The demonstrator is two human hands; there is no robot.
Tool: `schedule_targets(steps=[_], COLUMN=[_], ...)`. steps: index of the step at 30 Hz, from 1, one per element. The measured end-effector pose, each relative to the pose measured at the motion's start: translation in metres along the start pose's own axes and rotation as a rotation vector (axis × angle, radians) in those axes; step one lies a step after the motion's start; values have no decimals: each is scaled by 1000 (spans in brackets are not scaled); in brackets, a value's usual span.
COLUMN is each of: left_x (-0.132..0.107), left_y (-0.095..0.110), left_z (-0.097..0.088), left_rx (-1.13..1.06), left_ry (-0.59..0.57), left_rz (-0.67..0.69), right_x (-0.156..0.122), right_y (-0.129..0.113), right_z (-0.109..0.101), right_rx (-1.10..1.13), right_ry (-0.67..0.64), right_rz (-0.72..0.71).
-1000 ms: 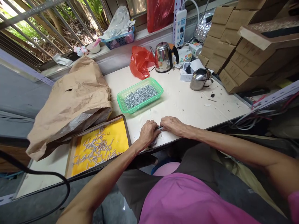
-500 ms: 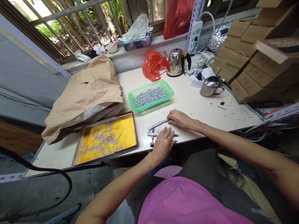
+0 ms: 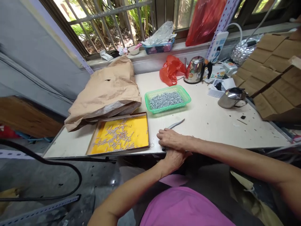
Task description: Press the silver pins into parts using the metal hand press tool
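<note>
Right now your right grip (image 3: 172, 139) lies palm down on the counter (image 3: 211, 128), close to its near edge. Its fingers are held together and draped over the body of a metal tool. Whether they clasp the tool or only rest on it, you cannot tell from this view. The tool's thin handle (image 3: 176, 123) sticks out past your knuckles, slanting away and to the right, its tip clear of the hand.

Your left grip (image 3: 176, 157) sits just under the right one, at the counter's edge, touching it or very nearly so. Its fingers are hidden behind the right wrist and the edge, so you cannot tell whether they are spread or closed.

Just left of your right grip is a shallow tray (image 3: 122, 115) with a yellow floor. Small metal pins (image 3: 117, 138) are scattered in it. Beyond the grip, past the handle, stands a green basket (image 3: 168, 109) with a heap of the same pins (image 3: 166, 99) inside. A brown paper bag (image 3: 108, 91) slumps behind the tray, its lower edge touching the tray's far rim.

Far beyond the grip are a red bag (image 3: 170, 70) and a kettle (image 3: 195, 69). A steel pot (image 3: 231, 98) stands well off to the right, beside stacked cartons (image 3: 275, 78).
</note>
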State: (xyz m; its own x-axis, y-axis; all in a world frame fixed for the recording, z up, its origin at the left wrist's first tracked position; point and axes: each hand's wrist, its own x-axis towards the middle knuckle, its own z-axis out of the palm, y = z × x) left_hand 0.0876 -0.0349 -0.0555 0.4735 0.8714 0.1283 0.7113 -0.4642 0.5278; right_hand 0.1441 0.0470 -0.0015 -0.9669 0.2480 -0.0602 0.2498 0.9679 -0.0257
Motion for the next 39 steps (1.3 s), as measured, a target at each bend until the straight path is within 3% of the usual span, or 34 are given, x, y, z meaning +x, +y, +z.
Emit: schedule_targets(steps=[3, 5, 8, 11, 13, 16, 19, 21, 24, 30, 33, 36, 39], left_x=[-9, -18, -37, -50, -52, -45, -34, -28, -22, -17, -14, -8, -3], left_y=[3, 7, 3, -23, -48, -80, -94, -94, -91, -86, -71, -51, -39], left_z=[0, -9, -39, -81, -104, -123, -124, -120, -117, -132, -137, -128, -112], left_rx=[15, 44, 119, 259, 349, 411, 454, 473, 462, 325, -48, -519, -704], left_ry=[3, 20, 140, 311, 345, 268, 145, 83, 41, 122, 163, 31, -77], left_rz=[65, 149, 161, -127, -335, -510, -573, -580, -579, -633, -704, -809, -892], right_x=[8, 10, 13, 23, 32, 38, 27, 10, -25, -81, -91, -90, -87], right_y=[-6, -2, 17, 51, 76, 100, 93, 74, 41, -1, -8, -10, -9], right_z=[6, -1, -26, -58, -76, -93, -92, -80, -52, -3, 6, 7, 5], right_rx=[35, 125, 236, 281, 319, 367, 389, 405, 415, 377, 380, 361, 345], right_ry=[3, 50, 287, 554, 603, 603, 648, 629, 496, 189, 106, 80, 49], right_rz=[-28, -6, 129, 313, 406, 485, 441, 374, 337, 538, 555, 589, 622])
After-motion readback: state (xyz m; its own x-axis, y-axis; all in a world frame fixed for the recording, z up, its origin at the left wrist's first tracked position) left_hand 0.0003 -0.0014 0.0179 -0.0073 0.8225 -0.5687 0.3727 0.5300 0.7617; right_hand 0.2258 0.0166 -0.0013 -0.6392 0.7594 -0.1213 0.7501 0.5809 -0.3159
